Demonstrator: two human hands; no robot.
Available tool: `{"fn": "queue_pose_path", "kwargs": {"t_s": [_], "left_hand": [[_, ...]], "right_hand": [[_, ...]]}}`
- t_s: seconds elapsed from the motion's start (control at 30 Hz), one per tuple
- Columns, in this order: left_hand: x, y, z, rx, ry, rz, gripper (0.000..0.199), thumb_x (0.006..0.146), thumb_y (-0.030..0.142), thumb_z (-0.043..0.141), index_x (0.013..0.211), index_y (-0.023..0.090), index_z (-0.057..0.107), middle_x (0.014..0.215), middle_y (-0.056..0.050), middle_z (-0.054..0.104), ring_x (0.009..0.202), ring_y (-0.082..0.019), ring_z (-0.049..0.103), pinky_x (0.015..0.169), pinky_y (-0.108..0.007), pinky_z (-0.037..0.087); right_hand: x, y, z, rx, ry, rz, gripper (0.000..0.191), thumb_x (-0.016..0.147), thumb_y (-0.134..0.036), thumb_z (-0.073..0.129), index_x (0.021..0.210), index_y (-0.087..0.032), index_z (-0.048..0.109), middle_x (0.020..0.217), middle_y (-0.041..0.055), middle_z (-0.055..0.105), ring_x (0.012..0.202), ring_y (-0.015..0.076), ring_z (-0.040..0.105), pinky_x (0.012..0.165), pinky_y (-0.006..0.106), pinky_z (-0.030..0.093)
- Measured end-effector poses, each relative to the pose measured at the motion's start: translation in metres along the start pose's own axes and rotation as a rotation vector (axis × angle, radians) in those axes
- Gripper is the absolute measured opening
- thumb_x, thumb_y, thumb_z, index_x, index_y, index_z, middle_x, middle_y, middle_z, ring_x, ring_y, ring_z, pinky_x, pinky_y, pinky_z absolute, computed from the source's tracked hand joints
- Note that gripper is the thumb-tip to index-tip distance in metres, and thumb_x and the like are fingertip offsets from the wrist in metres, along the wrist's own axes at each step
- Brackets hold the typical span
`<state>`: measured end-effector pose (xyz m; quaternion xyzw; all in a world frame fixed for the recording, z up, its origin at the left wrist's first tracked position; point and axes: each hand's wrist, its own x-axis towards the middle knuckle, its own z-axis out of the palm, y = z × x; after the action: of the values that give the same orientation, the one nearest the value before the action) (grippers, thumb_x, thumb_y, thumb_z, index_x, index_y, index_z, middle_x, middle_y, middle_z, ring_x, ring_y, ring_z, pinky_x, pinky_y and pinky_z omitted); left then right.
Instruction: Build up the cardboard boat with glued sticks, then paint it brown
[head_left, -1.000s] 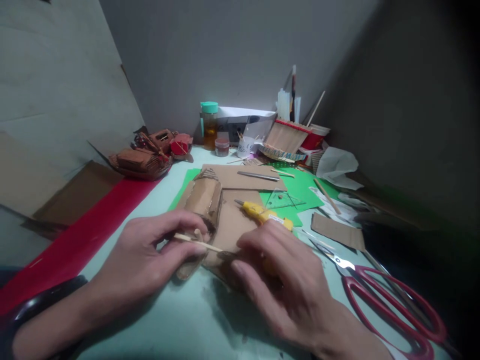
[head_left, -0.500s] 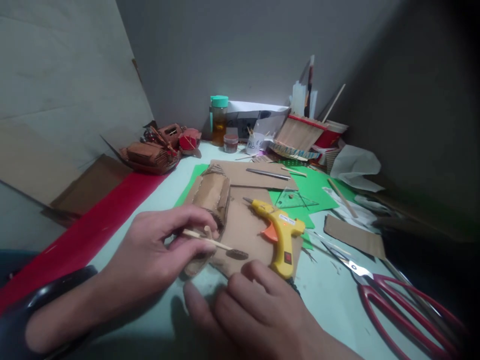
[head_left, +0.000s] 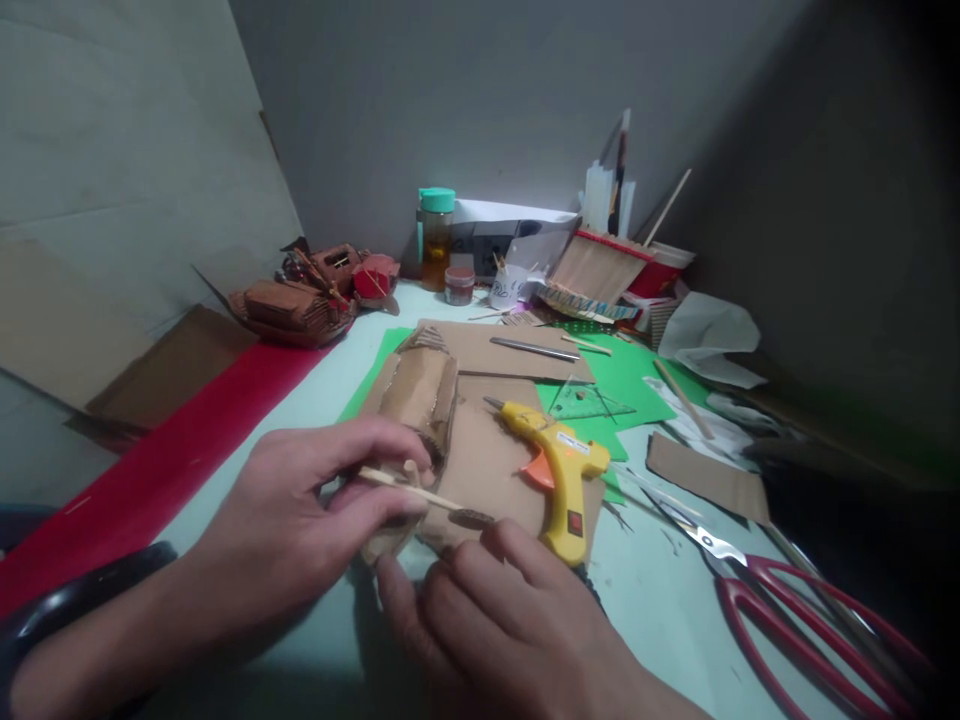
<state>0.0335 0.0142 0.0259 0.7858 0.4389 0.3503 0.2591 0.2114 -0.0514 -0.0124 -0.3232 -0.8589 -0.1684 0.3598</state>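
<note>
Thumb and fingers of my left hand (head_left: 322, 510) pinch a thin wooden stick (head_left: 427, 494) that has a small dark oval piece (head_left: 471, 518) on its right end. Beneath that hand lies a folded cardboard model (head_left: 420, 390), its near end partly hidden by my fingers. My right hand (head_left: 510, 610) is closed, its fingers curled, close to the oval piece and the model's near end; whether it holds anything is hidden. Just beyond my right hand, a yellow glue gun (head_left: 566, 470) lies on a cardboard sheet (head_left: 487, 440).
Red-handled scissors (head_left: 720, 545) lie at the right beside a cardboard strip (head_left: 705, 475). A clear set square (head_left: 589, 400) rests on green paper (head_left: 637, 380). Further back stand a bottle (head_left: 436, 240), a small jar (head_left: 459, 285) and a brown model (head_left: 289, 308).
My right hand has moved slightly left, its thumb now by the model's near end. My left hand and the stick have shifted slightly down and left in view.
</note>
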Motion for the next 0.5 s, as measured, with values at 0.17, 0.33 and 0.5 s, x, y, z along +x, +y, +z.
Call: {"fn": "queue_pose_path", "kwargs": {"t_s": [0.17,0.33,0.5], "left_hand": [[0.0,0.001,-0.001,0.014,-0.01,0.033,0.005,0.081,0.029,0.074,0.081,0.034,0.076,0.079,0.011,0.08,0.066,-0.011,0.072,0.061,-0.015,0.051],[0.001,0.001,0.0,0.025,0.024,0.083,0.009,0.08,0.026,0.073,0.08,0.035,0.074,0.078,0.013,0.08,0.064,-0.01,0.071,0.058,-0.013,0.051],[0.003,-0.002,0.001,0.015,0.044,0.093,0.009,0.079,0.028,0.074,0.081,0.037,0.075,0.078,0.014,0.08,0.067,-0.01,0.074,0.061,-0.011,0.052]], "right_hand": [[0.001,-0.007,0.004,-0.146,-0.022,-0.018,0.025,0.097,-0.005,0.053,0.092,-0.018,0.074,0.085,0.0014,0.072,0.07,0.0148,0.053,0.053,0.032,0.04],[-0.001,0.001,-0.001,-0.174,-0.048,-0.159,0.033,0.104,-0.006,0.042,0.109,-0.009,0.074,0.096,0.0068,0.073,0.084,0.0145,0.06,0.065,0.027,0.049],[-0.006,0.0,0.001,-0.219,-0.048,-0.155,0.032,0.106,-0.011,0.043,0.11,-0.01,0.074,0.105,0.0114,0.072,0.091,0.0178,0.059,0.068,0.029,0.05]]}}
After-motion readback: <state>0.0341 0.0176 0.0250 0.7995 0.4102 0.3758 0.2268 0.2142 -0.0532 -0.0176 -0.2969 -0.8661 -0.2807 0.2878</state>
